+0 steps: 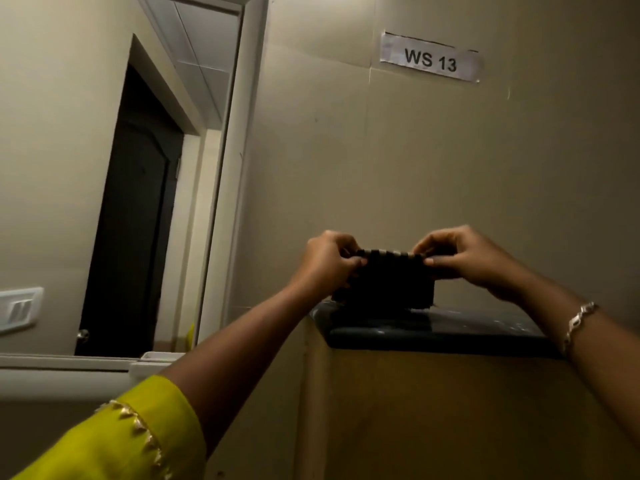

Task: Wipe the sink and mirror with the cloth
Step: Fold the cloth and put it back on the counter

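A dark folded cloth [384, 282] with a pale striped top edge hangs just above a dark stone ledge [450, 332]. My left hand [329, 261] pinches its upper left corner and my right hand [460, 258] pinches its upper right corner, holding it stretched between them. The mirror [114, 168] fills the left of the view in a pale frame and reflects a dark door. No sink shows in this frame.
The ledge tops a tan boxed column [433, 410] against the beige wall. A paper label reading "WS 13" [430, 58] is taped high on that wall. A white switch plate [19, 310] shows at the far left, and a white shelf edge [149, 363] runs under the mirror.
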A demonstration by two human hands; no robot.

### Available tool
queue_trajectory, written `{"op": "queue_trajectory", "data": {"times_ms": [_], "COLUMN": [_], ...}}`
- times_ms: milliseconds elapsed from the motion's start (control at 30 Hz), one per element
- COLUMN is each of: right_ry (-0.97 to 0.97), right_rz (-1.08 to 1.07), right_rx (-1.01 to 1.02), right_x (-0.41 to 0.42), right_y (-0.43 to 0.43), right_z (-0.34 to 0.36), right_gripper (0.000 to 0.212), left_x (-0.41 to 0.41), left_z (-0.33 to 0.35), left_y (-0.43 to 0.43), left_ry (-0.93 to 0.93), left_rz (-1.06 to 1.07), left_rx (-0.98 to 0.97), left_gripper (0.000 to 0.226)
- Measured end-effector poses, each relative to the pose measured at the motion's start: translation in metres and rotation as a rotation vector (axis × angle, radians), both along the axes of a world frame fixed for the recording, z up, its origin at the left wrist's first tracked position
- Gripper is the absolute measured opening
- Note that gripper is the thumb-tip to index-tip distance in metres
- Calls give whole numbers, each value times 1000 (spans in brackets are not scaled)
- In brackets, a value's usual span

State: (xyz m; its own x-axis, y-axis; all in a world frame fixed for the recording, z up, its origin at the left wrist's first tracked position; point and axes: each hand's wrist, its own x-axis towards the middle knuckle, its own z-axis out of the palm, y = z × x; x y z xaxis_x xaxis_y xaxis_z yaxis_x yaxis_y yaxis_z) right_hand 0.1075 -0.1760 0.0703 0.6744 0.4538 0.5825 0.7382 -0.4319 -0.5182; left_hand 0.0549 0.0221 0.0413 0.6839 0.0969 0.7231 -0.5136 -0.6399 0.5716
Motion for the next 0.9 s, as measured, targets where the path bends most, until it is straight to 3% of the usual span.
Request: {"op": "queue_trajectory", "data": {"times_ms": [100, 233, 433, 600, 733, 900], "right_ry": [7, 12, 14, 0, -69, -159], "right_rz": [57, 114, 173, 150, 87, 38], "right_rx": [-7, -106, -255, -272, -232, -268], "right_x": [3, -3, -12, -12, -10, -10], "right_y": [-12, -29, -34, -33, -28, -26], "right_z": [-15, -23, -29, -30, -36, -42], "right_gripper": [20, 19, 19, 9, 8, 10], "left_x": [-4, -20, -31, -33, -31, -33], "left_z": [-8, -13, -15, -23, -31, -32], "left_y": [-3, -9, -14, -13, -15, -18], "left_ry": [-25, -81, 88, 52, -32, 2], "left_rz": [49, 251, 154, 1, 77, 57], "left_rx": [91, 393, 545, 477, 533, 510], "left_gripper": [8, 9, 18, 63, 35, 13]}}
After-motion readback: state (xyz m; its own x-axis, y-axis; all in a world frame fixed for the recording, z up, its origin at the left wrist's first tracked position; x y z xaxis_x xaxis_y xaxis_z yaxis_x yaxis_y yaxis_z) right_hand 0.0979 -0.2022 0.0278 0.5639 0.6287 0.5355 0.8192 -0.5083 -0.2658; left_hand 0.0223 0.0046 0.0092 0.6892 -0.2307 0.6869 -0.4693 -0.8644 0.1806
